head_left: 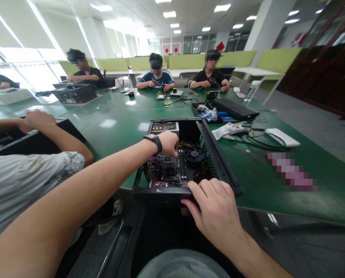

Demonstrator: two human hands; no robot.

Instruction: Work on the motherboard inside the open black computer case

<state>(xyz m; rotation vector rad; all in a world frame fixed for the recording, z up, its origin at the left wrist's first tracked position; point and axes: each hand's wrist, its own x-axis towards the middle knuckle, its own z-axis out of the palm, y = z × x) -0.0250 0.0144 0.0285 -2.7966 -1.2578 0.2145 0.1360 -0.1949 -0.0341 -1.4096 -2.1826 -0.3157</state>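
An open black computer case [223,164] lies on its side at the table's near edge. Inside it are a motherboard [170,170], a round black fan [195,154] and a power supply [164,126] with a printed label. My left hand [169,143], with a dark watch on the wrist, reaches into the case, fingers curled down over the board beside the fan. What its fingertips hold or touch is hidden. My right hand [214,199] grips the case's near edge, thumb on the outer side and fingers over the rim.
Right of the case lie white gloves [232,130], black cables, a white box-like device [282,138] and a blurred pink item [290,172]. Behind them sits a black tray [233,109] with gloves. At left, a co-worker's arms [48,125] rest on another case. Several people work across the green table [120,112].
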